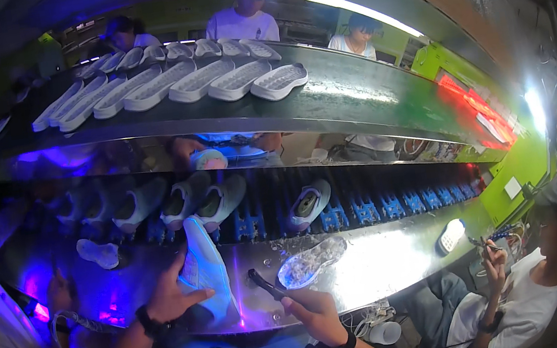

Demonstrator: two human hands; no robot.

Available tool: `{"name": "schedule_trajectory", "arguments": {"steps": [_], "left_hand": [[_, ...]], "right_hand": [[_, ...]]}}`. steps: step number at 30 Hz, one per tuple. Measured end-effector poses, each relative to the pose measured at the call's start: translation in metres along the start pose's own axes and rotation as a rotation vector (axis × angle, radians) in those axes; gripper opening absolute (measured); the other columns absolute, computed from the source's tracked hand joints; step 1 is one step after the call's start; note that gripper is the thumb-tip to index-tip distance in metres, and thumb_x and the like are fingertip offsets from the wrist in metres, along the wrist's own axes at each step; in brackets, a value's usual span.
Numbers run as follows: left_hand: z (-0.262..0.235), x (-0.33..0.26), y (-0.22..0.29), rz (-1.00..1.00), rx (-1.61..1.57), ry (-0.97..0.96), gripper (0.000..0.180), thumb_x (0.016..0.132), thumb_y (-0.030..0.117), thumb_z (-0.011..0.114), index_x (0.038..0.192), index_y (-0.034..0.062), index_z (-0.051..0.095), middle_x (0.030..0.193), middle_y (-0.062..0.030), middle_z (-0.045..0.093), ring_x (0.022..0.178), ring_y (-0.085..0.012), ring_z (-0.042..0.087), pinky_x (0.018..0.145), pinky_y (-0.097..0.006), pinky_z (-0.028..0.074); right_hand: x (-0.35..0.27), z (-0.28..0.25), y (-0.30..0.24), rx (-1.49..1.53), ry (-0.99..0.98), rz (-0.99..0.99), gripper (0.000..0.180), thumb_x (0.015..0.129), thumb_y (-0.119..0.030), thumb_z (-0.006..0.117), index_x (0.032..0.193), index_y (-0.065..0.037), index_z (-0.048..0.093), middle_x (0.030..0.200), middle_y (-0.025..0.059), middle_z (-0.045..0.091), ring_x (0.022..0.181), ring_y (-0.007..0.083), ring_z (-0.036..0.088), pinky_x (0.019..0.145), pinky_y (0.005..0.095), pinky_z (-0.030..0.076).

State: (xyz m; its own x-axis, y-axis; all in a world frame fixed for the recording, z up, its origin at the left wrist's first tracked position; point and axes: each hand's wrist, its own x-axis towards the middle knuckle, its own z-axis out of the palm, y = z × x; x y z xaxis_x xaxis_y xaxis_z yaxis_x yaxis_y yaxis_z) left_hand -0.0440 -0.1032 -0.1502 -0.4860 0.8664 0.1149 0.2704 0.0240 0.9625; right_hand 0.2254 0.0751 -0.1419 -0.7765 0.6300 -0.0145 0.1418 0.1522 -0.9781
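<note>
A pale shoe upper (205,266), lit blue-violet, is gripped in my left hand (168,289) and held upright over the metal bench. My right hand (318,316) is closed round the handle of a small dark brush (265,285), whose tip points up and left toward the shoe upper without touching it. Beside the brush tip, a sole-shaped piece (312,262) with a mottled, whitish see-through surface lies on the bench. My palm hides part of the shoe upper's left side.
Behind the metal bench (389,251), a conveyor with blue holders (250,226) carries several shoes (219,204). White soles (201,79) line the belt above. A pale sole (98,253) lies left. Co-workers sit at both sides; the right one (523,296) is near a white sole (451,236).
</note>
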Motion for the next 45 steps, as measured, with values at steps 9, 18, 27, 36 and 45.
{"name": "schedule_trajectory", "arguments": {"steps": [9, 18, 27, 36, 45], "left_hand": [[0.042, -0.061, 0.058, -0.152, -0.351, -0.140, 0.113, 0.081, 0.020, 0.088, 0.164, -0.0041, 0.015, 0.162, -0.0135, 0.036, 0.148, -0.0189, 0.033, 0.123, -0.037, 0.026], [0.034, -0.067, 0.074, -0.202, -0.400, -0.129, 0.108, 0.085, 0.012, 0.084, 0.165, -0.0031, 0.012, 0.163, -0.0125, 0.036, 0.148, -0.0185, 0.034, 0.122, -0.036, 0.027], [0.036, -0.066, 0.087, -0.206, -0.349, -0.163, 0.106, 0.084, 0.009, 0.083, 0.164, -0.0031, 0.015, 0.163, -0.0128, 0.036, 0.149, -0.0194, 0.033, 0.123, -0.036, 0.026], [0.030, -0.063, 0.090, -0.221, -0.358, -0.105, 0.104, 0.082, 0.008, 0.084, 0.163, -0.0023, 0.021, 0.161, -0.0115, 0.040, 0.147, -0.0193, 0.037, 0.122, -0.036, 0.028], [0.026, -0.057, 0.099, -0.272, -0.487, -0.025, 0.098, 0.084, 0.012, 0.078, 0.164, 0.0005, 0.023, 0.156, -0.0109, 0.046, 0.140, -0.0201, 0.046, 0.118, -0.036, 0.034]], "right_hand": [[0.008, -0.009, -0.046, -0.166, -0.017, -0.196, 0.022, 0.098, -0.017, 0.069, 0.102, 0.005, 0.074, 0.077, 0.0108, 0.068, 0.068, 0.0184, 0.062, 0.064, 0.0318, 0.047], [-0.026, -0.018, -0.036, -0.129, -0.098, -0.305, 0.019, 0.094, -0.012, 0.072, 0.104, 0.004, 0.074, 0.072, 0.0119, 0.064, 0.060, 0.0192, 0.060, 0.056, 0.0326, 0.045], [-0.017, -0.014, -0.061, -0.292, 0.036, -0.375, 0.019, 0.092, -0.009, 0.073, 0.106, 0.004, 0.073, 0.073, 0.0110, 0.063, 0.054, 0.0173, 0.057, 0.050, 0.0300, 0.043], [-0.035, -0.026, -0.064, -0.153, -0.130, -0.238, 0.022, 0.092, -0.013, 0.071, 0.101, 0.006, 0.074, 0.066, 0.0093, 0.058, 0.057, 0.0181, 0.054, 0.056, 0.0319, 0.042], [-0.051, -0.038, -0.064, -0.142, -0.251, -0.206, 0.024, 0.091, -0.011, 0.073, 0.105, 0.008, 0.072, 0.070, 0.0123, 0.060, 0.055, 0.0191, 0.055, 0.052, 0.0330, 0.041]]}}
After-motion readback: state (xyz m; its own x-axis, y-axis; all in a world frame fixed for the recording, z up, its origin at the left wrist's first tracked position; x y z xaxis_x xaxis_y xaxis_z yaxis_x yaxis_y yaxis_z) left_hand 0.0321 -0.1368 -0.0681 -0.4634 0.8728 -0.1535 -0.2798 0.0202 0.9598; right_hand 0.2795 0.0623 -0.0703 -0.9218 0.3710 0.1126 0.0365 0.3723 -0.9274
